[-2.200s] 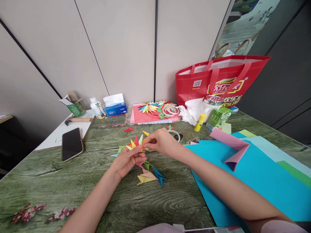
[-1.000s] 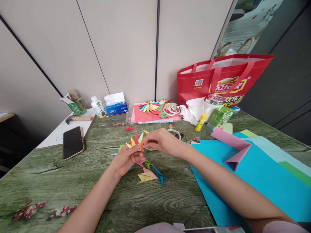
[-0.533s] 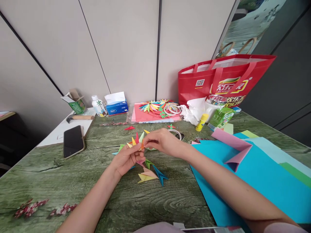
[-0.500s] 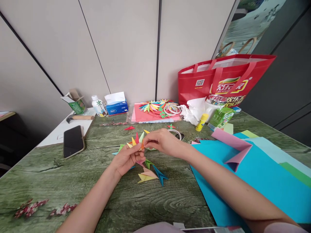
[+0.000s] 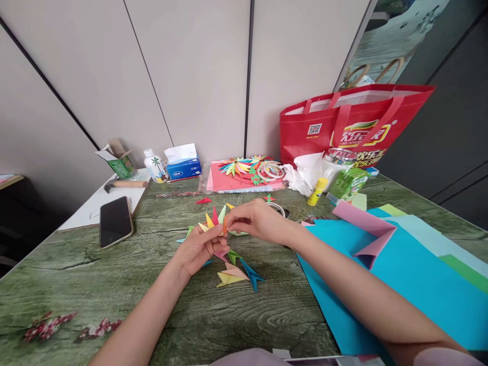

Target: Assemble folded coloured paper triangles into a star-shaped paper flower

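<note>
We pinch 1 orange piece [image 5: 224, 226] with our left hand [image 5: 198, 249] and right hand [image 5: 259, 222]; 1 blue piece [image 5: 251, 274] lies nearby.

I see a small, narrow, orange folded-paper piece [image 5: 224, 226] pinched between the fingertips of the left hand [image 5: 198, 248] and the right hand [image 5: 261, 221], partly hidden by them. Just beyond it, I make out a fan of pointed folded-paper spikes in yellow, red and pale green [image 5: 215, 216], tips outward; whether they are held or lying, I cannot tell. Nearer the camera, on the tabletop [image 5: 274, 320], I find a blue fork-tailed folded-paper piece [image 5: 250, 275] beside a peach folded-paper wedge [image 5: 237, 272], which touches a pale-yellow folded-paper wedge [image 5: 227, 279]. A green notched folded-paper piece [image 5: 234, 256] lies just above.
</note>
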`<state>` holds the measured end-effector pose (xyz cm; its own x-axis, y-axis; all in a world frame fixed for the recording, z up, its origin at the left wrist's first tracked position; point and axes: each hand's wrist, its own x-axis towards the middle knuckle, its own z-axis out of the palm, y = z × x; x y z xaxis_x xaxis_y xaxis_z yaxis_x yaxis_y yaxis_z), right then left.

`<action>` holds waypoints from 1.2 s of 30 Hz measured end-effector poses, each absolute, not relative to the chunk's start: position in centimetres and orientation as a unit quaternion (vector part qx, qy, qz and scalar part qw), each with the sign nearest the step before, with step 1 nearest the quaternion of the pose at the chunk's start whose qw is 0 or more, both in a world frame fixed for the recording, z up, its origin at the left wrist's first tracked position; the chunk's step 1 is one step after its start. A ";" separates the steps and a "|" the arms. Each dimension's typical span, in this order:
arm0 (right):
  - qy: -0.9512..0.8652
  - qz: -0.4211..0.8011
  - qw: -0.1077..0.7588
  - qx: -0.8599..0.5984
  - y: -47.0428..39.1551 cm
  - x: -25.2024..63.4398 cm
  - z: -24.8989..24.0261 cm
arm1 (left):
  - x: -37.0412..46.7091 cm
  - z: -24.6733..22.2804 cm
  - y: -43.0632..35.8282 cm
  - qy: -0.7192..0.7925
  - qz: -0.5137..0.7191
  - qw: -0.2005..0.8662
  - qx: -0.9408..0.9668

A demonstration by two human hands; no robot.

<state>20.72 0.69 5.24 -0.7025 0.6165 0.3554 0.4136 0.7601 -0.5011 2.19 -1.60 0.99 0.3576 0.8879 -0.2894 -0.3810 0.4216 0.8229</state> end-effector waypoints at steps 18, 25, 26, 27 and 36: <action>-0.910 0.104 0.242 -0.318 -0.4 20.7 5.9 | 2.5 1.5 -1.8 0.397 0.418 0.724 0.379; -0.915 0.036 0.181 -0.357 -0.7 20.9 6.8 | 2.6 1.5 -1.6 0.405 0.441 0.719 0.353; -0.921 0.016 0.176 -0.348 -0.6 20.9 6.8 | 2.6 1.4 -1.6 0.406 0.442 0.719 0.351; -0.927 -0.002 0.171 -0.334 -0.6 20.9 6.8 | 2.5 1.4 -1.6 0.406 0.441 0.720 0.350; -0.951 -0.064 0.143 -0.266 -0.3 20.6 5.9 | 2.5 1.3 -1.7 0.406 0.439 0.720 0.351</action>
<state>20.65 -0.31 5.90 -0.8172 0.4879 0.3069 0.5245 0.8502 0.0450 2.47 -1.65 1.31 0.2834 0.9181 -0.2770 -0.3476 0.3675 0.8626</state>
